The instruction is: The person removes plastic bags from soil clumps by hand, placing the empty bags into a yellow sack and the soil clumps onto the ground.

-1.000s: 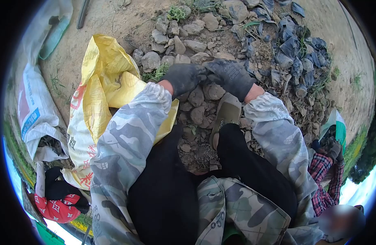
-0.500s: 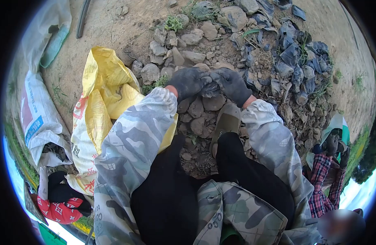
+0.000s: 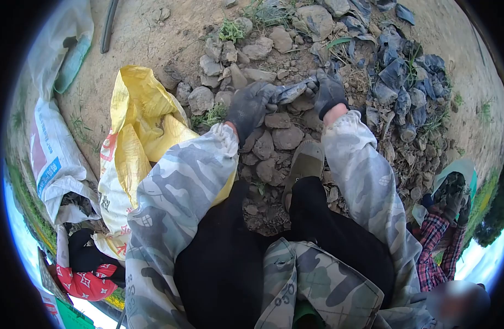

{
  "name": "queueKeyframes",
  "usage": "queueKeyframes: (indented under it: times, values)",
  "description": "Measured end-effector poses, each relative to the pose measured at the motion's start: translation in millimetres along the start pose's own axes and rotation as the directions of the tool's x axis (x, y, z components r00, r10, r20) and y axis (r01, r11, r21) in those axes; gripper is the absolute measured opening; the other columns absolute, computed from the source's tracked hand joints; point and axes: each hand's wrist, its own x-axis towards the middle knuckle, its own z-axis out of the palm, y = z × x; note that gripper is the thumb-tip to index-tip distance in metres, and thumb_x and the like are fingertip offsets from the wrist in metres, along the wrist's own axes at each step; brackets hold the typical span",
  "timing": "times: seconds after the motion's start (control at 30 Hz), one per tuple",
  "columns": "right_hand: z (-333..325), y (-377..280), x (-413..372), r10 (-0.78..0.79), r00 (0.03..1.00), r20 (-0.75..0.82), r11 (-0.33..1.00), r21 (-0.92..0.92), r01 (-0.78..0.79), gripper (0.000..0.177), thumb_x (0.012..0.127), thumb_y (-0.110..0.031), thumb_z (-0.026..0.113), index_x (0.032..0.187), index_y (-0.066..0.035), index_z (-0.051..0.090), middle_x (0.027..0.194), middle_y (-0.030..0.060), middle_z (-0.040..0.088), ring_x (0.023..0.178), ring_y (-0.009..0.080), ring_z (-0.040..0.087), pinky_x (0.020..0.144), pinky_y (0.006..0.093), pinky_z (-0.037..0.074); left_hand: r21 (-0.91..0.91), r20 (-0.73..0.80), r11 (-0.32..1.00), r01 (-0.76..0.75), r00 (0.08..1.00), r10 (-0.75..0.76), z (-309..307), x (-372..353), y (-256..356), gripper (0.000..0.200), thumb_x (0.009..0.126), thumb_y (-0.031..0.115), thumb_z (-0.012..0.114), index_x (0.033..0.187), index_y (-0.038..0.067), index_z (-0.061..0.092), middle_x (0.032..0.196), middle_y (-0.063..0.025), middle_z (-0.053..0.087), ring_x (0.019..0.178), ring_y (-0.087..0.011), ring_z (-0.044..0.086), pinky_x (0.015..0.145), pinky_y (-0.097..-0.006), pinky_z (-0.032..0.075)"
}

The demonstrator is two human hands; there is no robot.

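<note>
My left hand (image 3: 250, 109), in a dark glove, is closed on one end of a thin strip of dusty dark plastic film (image 3: 292, 92). The other end is pinched in the gloved fingers of my right hand (image 3: 329, 93), so the film stretches between both hands. Beneath them lie brown clods (image 3: 287, 138), bare of plastic, beside my shoe (image 3: 307, 162). To the left of my left hand stands an open yellow-lined woven sack (image 3: 143, 137). Whether anything is inside the film is hidden by folds and fingers.
Clods with dark plastic (image 3: 395, 82) are heaped at the right. A white sack (image 3: 49, 148) lies at the far left, near a person in a red top (image 3: 87, 282). Another person in a checked sleeve (image 3: 431, 241) handles a green-edged sack (image 3: 464, 170) at right. A dark hose (image 3: 109, 27) lies on soil.
My hands have moved apart from close together, the right one going right and slightly up. The plastic between them, bunched before, is now drawn out into a strip.
</note>
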Motion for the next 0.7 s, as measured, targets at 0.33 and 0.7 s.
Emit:
queueKeyframes:
  times: [0.33, 0.7]
  values:
    - [12.9, 15.1, -35.8, -0.037, 0.995, 0.096, 0.908, 0.418, -0.007, 0.023, 0.097, -0.017, 0.038, 0.108, 0.001, 0.048, 0.094, 0.0113, 0.055, 0.086, 0.0238, 0.056, 0.083, 0.0417, 0.05, 0.424, -0.117, 0.906, 0.007, 0.992, 0.047, -1.3, 6.2, 12.4, 0.036, 0.075, 0.031, 0.072, 0.085, 0.001, 0.054, 0.071, -0.0083, 0.056, 0.062, -0.0196, 0.05, 0.06, -0.0323, 0.043]
    - [36.2, 12.7, -81.3, -0.141, 0.97, 0.197, 0.962, 0.26, 0.087, 0.023, 0.096, -0.017, 0.044, 0.108, 0.001, 0.051, 0.086, 0.0093, 0.056, 0.07, 0.0205, 0.059, 0.065, 0.0331, 0.054, 0.866, -0.15, 0.499, 0.034, 0.969, 0.196, -14.7, 13.5, 11.8, 0.057, 0.073, 0.033, 0.071, 0.116, -0.001, 0.054, 0.1, -0.0201, 0.062, 0.101, -0.0275, 0.058, 0.085, -0.0391, 0.045]
